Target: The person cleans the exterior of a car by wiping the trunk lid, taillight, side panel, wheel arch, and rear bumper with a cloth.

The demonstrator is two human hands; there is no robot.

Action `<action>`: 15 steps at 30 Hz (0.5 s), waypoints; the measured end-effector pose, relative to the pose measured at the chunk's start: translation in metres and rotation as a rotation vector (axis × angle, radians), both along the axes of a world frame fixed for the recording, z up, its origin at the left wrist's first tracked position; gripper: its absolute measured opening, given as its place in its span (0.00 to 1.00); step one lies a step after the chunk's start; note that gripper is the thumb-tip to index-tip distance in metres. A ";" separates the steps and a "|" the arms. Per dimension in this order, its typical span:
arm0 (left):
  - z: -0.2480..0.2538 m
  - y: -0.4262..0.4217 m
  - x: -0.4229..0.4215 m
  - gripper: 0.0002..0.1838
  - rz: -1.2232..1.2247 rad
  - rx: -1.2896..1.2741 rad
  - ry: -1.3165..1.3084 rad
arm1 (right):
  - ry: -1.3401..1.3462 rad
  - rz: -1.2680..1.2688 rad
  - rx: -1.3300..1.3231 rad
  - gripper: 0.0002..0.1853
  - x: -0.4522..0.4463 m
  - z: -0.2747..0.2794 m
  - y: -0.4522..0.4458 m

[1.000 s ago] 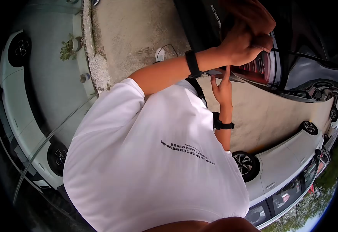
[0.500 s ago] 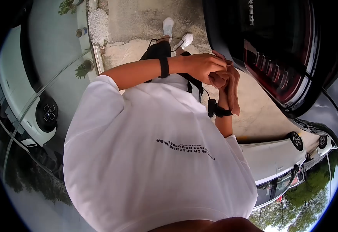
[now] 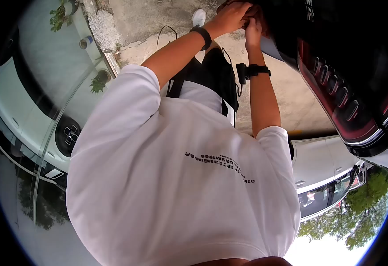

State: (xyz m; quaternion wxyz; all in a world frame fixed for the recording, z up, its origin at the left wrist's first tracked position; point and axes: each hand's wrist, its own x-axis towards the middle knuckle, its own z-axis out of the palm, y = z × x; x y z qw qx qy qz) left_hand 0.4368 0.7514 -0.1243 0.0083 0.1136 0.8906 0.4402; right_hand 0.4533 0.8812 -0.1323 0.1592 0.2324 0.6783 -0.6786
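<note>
Brown cloth (image 3: 258, 15), bunched, is held at top centre, right by the rear corner of the dark car (image 3: 282, 37); whether bodywork is being touched can't be told. Cloth is gripped by left hand (image 3: 233, 18), fingers curled over it; right hand (image 3: 253, 33) is closed against its near side, fingertips partly hidden, so exact grip there can't be told. Writing: white characters (image 3: 309, 10) are seen on the dark car above the tail light (image 3: 331, 93), turned sideways and cut by shadow, not readable. Black print (image 3: 216, 163) on the white T-shirt (image 3: 176, 199) is seen upside down in several lines; "1986" seems to be readable at one line's end, the rest too small. Square-patterned hub is shown on the wheel (image 3: 70, 134) at left; no brand can be read off it. Black bands are worn on both wrists, the right one with a small box (image 3: 241, 73) attached.
</note>
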 end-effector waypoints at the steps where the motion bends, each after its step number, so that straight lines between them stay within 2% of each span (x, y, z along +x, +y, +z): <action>1: 0.001 -0.002 -0.008 0.27 -0.003 0.001 0.000 | 0.080 0.061 0.182 0.15 -0.008 -0.016 -0.003; 2: 0.001 -0.005 -0.021 0.21 -0.015 -0.033 0.044 | 0.079 0.060 0.183 0.15 -0.019 -0.031 -0.002; 3: 0.004 -0.008 -0.030 0.18 -0.027 -0.065 0.084 | 0.261 0.174 0.392 0.21 -0.025 -0.053 0.006; 4: -0.002 -0.006 -0.036 0.18 -0.039 -0.018 0.003 | 0.441 0.291 0.600 0.32 -0.026 -0.059 0.010; 5: -0.004 -0.004 -0.037 0.18 -0.040 -0.017 -0.003 | 0.435 0.292 0.600 0.32 -0.024 -0.063 0.013; 6: -0.013 -0.004 -0.038 0.20 -0.073 -0.041 0.018 | 0.274 0.297 0.652 0.21 -0.023 -0.055 0.009; 7: -0.014 -0.002 -0.036 0.22 -0.106 -0.062 0.038 | 0.110 0.301 0.704 0.15 -0.016 -0.044 0.007; 8: -0.012 0.000 -0.028 0.22 -0.111 -0.055 0.032 | 0.102 0.298 0.710 0.15 -0.003 -0.029 0.006; 10: -0.005 0.003 -0.013 0.20 -0.045 -0.132 0.268 | 0.026 0.231 0.403 0.13 0.022 -0.007 0.010; 11: -0.011 0.009 -0.007 0.20 -0.045 -0.123 0.282 | 0.082 0.314 0.496 0.10 0.043 -0.017 0.025; 12: -0.022 0.016 0.004 0.23 -0.106 -0.152 0.225 | 0.076 0.318 0.641 0.10 0.062 -0.013 0.033; 13: -0.031 0.022 0.013 0.26 -0.165 -0.183 0.165 | -0.054 0.414 0.748 0.14 0.078 0.001 0.045; 15: -0.028 0.036 0.023 0.25 -0.173 -0.188 0.090 | -0.161 0.405 0.759 0.23 0.113 0.011 0.071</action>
